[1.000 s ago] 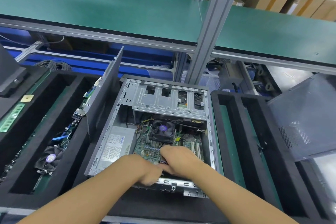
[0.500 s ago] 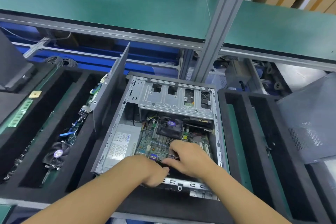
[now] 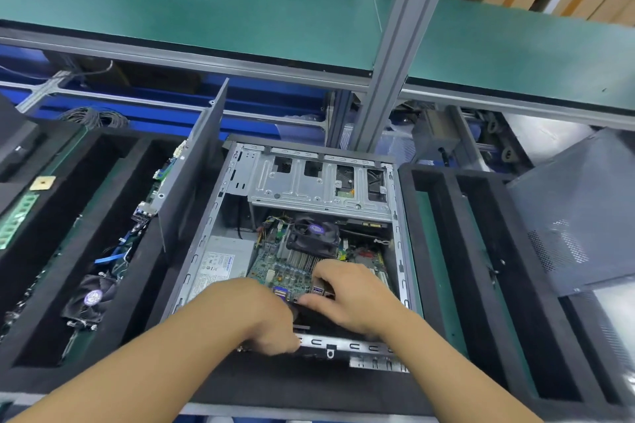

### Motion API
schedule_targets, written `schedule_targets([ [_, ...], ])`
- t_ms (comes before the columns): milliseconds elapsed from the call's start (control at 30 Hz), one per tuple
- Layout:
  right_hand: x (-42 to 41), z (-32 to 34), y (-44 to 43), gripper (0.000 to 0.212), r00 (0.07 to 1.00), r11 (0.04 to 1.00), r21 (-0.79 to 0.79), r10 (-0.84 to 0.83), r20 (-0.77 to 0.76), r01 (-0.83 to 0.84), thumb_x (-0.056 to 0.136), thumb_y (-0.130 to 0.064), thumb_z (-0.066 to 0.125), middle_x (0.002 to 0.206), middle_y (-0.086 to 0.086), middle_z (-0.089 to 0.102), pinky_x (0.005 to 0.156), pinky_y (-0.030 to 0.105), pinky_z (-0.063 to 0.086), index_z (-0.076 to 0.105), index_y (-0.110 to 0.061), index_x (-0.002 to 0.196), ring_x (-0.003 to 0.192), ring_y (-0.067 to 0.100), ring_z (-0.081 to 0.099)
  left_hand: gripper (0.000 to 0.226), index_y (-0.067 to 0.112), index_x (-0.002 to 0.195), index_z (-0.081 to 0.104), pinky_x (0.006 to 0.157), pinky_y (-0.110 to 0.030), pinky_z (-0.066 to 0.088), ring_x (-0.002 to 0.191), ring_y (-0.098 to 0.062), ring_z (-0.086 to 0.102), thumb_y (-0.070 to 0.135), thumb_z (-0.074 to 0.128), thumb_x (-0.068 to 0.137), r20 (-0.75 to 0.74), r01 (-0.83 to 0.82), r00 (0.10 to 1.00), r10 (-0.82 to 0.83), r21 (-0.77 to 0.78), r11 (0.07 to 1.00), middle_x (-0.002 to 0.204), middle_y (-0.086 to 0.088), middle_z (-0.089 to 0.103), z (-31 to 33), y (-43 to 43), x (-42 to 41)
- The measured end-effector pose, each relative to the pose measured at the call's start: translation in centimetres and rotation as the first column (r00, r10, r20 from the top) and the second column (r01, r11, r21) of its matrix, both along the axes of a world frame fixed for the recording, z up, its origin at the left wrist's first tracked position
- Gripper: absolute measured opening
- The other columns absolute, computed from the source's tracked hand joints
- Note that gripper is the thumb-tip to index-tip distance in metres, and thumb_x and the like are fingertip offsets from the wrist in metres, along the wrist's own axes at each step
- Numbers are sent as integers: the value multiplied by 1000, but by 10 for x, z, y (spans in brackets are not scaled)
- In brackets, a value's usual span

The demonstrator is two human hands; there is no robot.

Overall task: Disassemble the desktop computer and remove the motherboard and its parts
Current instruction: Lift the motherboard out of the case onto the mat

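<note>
Desktop computer case [image 3: 198, 261] lies open side up at near edge of tabletop, mid-width. Black foam tray [image 3: 469, 244] just right of it. Grey side panel [image 3: 196, 178] stands on edge along case's left wall. Inside case: drive cage [image 3: 302, 189] at far end, power supply [image 3: 223, 259] left, motherboard [image 3: 275, 268] right, CPU fan [image 3: 313, 233] on board. Right hand [image 3: 355, 295] grips motherboard's near edge at port block. Left hand [image 3: 257, 314] curled over near case rail; fingertips hidden, cannot tell grip.
</note>
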State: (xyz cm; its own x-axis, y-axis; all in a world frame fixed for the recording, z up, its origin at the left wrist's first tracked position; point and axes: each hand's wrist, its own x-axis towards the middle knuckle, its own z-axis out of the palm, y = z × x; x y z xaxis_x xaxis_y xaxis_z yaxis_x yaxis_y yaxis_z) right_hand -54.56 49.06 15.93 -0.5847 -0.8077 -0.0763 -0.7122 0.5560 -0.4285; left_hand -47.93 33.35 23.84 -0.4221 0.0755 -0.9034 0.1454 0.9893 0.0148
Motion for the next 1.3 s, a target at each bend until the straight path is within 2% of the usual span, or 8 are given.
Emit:
schedule_targets([
  [167,6,5,1,46,999,999,-18,-26,37,27,85,-72,39,74,-10,45,64,37,42,40,-26,80,69,16,45,53,14,137,51,87,-37,36,123,-28,51,47,28,103,-8,-10,1000,10,-13,1000,141,-9,52,10,-23,0],
  [433,0,17,-12,41,994,992,-80,-97,57,102,86,-66,47,67,-12,45,55,27,28,43,-27,74,63,8,41,39,18,127,54,91,-36,40,115,-24,53,40,34,102,-61,-75,995,82,101,992,135,-5,55,30,-56,-8],
  [600,-12,24,-16,40,987,989,-59,-133,94,138,84,-71,45,66,-12,49,53,24,30,41,-34,69,62,1,45,36,19,120,58,88,-34,41,102,-21,52,39,33,102,-132,-91,985,109,134,987,118,-1,57,34,-70,-14],
  [767,-15,28,-19,43,975,980,-47,-185,123,192,83,-72,48,64,-8,51,53,29,35,47,-31,69,57,6,45,43,25,137,53,99,-34,39,124,-19,51,43,34,103,-162,-96,979,121,155,983,141,4,53,32,-74,-14],
  [900,-16,38,-19,41,971,979,-40,-193,140,200,85,-69,51,62,-8,49,55,31,36,48,-32,68,56,6,43,36,19,115,66,84,-27,47,96,-10,62,36,37,103,-151,-143,971,186,261,955,109,7,68,28,-79,-18],
  [1033,-20,57,-14,46,937,950,-108,-262,233,292,90,-68,49,61,-8,45,57,32,33,50,-27,67,55,5,37,33,16,87,66,69,-25,50,74,-9,70,23,37,101,-5,-294,948,318,367,882,81,3,73,27,-85,-20],
  [1167,-20,79,-13,62,914,933,-130,-289,285,336,83,-73,44,62,-7,36,58,31,26,48,-14,66,55,8,31,32,15,86,65,62,-24,48,68,-11,69,23,37,101,17,-292,951,308,365,884,74,3,70,33,-93,-27],
  [1300,-20,97,-8,56,859,881,-152,-377,347,448,93,-63,49,54,-12,26,54,28,21,37,-15,67,49,7,25,28,15,90,64,62,-23,49,68,-11,67,21,39,100,-51,-286,943,328,374,882,75,2,67,30,-100,-37],
])
